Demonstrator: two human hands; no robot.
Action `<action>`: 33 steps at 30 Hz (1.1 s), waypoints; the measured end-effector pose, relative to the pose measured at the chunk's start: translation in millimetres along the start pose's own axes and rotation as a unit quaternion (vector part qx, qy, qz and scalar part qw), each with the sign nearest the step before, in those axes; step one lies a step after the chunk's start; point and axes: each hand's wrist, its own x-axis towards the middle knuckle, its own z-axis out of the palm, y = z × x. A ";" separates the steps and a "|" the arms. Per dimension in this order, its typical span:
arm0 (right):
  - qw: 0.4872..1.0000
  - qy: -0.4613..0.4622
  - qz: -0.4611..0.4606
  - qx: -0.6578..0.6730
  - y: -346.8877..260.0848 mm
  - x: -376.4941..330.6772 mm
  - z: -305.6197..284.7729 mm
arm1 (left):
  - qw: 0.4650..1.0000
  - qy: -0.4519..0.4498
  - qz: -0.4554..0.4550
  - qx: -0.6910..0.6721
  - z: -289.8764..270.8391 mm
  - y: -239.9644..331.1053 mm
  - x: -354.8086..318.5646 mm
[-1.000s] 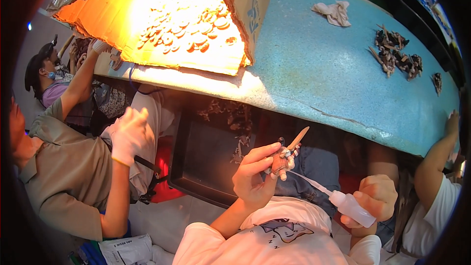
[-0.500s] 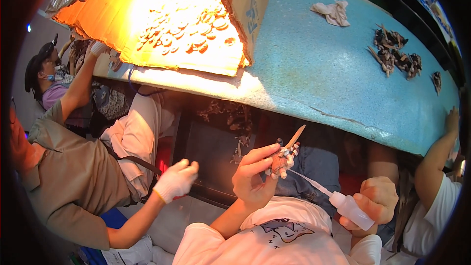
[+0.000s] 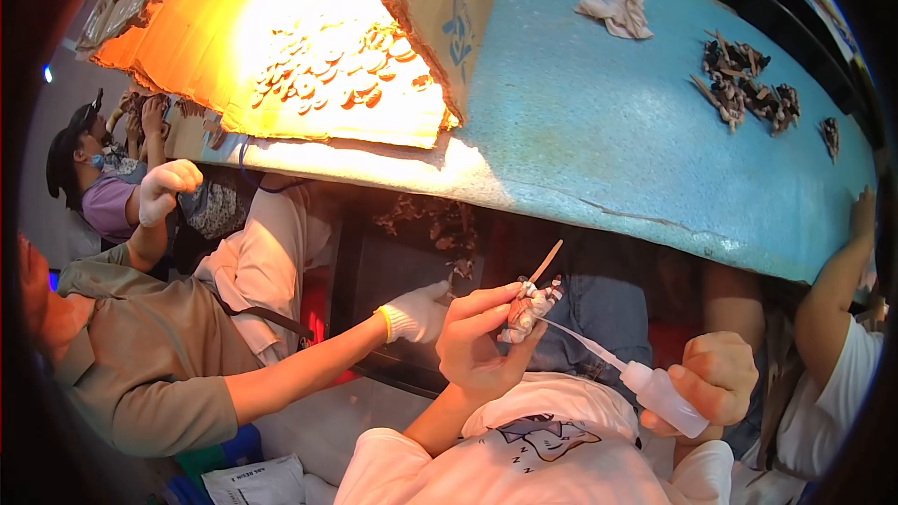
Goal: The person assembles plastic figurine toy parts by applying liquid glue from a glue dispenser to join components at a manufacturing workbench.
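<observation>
Co-worker's gloved hand (image 3: 414, 315) has swung toward the left hand (image 3: 484, 346).
Off the table's (image 3: 599, 122) near edge, its fingers pinch a figurine (image 3: 527, 315) — the right hand (image 3: 717, 379) clasps a squeeze bottle (image 3: 664, 399).

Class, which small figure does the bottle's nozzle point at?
The figure in the left hand; other figures on the blue table lie away from the nozzle.

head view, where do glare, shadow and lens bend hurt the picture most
Head view: glare burns out the cardboard and washes out the pieces on it; head view: shadow under the table dims the tray; head view: fisheye bows the table's front edge; head view: the bottle has a clear outline, the figure little fine detail.
</observation>
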 end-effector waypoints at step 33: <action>0.998 0.030 0.047 -0.017 -1.0 -1.5 1.3 | 1.000 -0.003 -0.021 0.014 0.0 9.6 -0.3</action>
